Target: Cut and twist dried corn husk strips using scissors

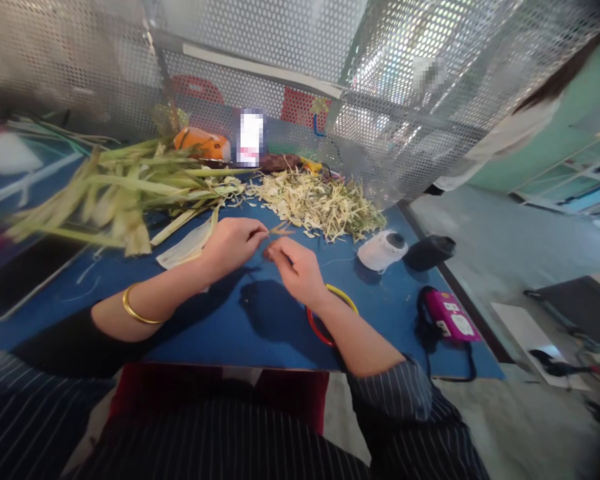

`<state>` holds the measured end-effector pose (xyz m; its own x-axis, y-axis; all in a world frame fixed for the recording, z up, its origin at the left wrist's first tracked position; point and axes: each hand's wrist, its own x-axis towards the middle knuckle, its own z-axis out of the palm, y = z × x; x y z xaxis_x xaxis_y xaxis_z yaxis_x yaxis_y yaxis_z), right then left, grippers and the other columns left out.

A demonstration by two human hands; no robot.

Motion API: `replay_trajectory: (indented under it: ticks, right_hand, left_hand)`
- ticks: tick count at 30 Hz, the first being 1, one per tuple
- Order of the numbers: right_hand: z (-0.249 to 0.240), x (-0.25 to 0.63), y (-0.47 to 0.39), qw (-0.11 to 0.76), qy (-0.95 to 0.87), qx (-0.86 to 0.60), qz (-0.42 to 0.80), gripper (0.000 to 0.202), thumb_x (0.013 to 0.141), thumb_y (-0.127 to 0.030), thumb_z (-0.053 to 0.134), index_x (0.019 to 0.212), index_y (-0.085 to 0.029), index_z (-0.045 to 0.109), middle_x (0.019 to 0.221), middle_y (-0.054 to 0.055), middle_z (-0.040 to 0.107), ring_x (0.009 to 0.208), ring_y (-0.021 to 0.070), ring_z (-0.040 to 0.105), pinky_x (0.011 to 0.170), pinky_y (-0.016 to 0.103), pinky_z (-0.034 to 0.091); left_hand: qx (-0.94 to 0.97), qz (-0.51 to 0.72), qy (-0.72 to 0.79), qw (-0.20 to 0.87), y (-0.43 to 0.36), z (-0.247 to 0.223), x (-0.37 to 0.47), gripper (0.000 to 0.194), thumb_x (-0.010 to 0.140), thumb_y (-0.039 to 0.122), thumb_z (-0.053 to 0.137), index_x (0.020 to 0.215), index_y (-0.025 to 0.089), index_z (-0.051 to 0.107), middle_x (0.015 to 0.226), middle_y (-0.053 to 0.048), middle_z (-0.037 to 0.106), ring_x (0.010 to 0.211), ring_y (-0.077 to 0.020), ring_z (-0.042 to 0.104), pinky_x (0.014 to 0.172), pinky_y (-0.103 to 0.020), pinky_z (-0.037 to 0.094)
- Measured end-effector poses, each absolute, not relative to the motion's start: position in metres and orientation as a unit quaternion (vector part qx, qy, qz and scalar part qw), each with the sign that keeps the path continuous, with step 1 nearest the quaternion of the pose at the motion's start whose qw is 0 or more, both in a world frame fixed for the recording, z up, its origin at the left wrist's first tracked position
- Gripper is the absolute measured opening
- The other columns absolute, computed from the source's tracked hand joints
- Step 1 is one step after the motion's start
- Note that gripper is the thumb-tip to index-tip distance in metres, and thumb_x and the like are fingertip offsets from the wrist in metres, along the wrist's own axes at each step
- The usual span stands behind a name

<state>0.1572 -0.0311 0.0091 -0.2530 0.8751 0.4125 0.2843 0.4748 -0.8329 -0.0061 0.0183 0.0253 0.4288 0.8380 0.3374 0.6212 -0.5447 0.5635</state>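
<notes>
My left hand (234,247) and my right hand (295,265) are close together above the blue table (280,347), fingers pinched. A small brownish strip (282,230) shows at the fingertips between them; which hand grips it is hard to tell. Thin thread may run there too, but it is too fine to make out. Under my left hand lies a pale flat leaf piece (185,247). Behind my hands is a heap of short cut pale-green pieces (325,203). Long green stalks (125,187) are piled to the left.
A white thread spool (381,251) and a black spool (431,253) stand at the right. Near my right wrist lies a red and yellow ring (320,327). Farther right is a magenta box (453,315). A perforated metal panel (270,47) borders the back; a person's sleeve (505,137) shows beyond.
</notes>
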Motion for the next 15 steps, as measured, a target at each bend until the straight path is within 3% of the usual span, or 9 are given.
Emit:
replay_trajectory:
  ticks: [3,7,11,15]
  right_hand:
    - [0.017,0.166,-0.031,0.43,-0.75,-0.417,0.279,0.021,0.089,-0.03,0.048,0.074,-0.019,0.058,0.073,0.002,0.058,0.072,0.0137,0.052,0.071,0.03,0.041]
    - [0.022,0.181,-0.017,0.443,-0.598,-0.424,0.516,0.022,0.082,-0.031,0.056,0.064,-0.018,0.054,0.063,-0.001,0.056,0.053,0.0094,0.046,0.054,0.025,0.037]
    - [0.016,0.184,-0.009,0.461,-0.433,-0.359,0.686,0.018,0.072,-0.029,0.065,0.066,-0.019,0.052,0.063,-0.003,0.056,0.051,0.0083,0.047,0.05,0.023,0.039]
    - [0.005,0.173,-0.009,0.498,-0.352,-0.367,0.703,0.013,0.072,-0.028,0.066,0.074,-0.019,0.057,0.072,-0.001,0.062,0.063,0.0099,0.057,0.062,0.024,0.048]
  left_hand:
    - [0.91,0.204,0.347,0.099,0.017,0.026,-0.009,0.024,0.084,0.02,0.048,0.078,0.016,0.071,0.08,-0.008,0.072,0.076,-0.019,0.065,0.067,-0.027,0.044]
    - [0.927,0.145,0.225,0.263,0.015,0.039,-0.013,0.02,0.083,0.019,0.052,0.084,0.018,0.071,0.075,-0.003,0.071,0.065,-0.0116,0.063,0.063,-0.021,0.044]
    - [0.825,0.211,0.274,0.446,0.015,0.046,-0.013,0.021,0.085,0.029,0.054,0.086,0.016,0.069,0.066,-0.002,0.066,0.054,-0.0094,0.06,0.055,-0.02,0.046]
    - [0.759,0.323,0.366,0.431,0.016,0.037,-0.007,0.021,0.084,0.031,0.055,0.083,0.014,0.068,0.063,-0.003,0.064,0.05,-0.0091,0.058,0.052,-0.021,0.047]
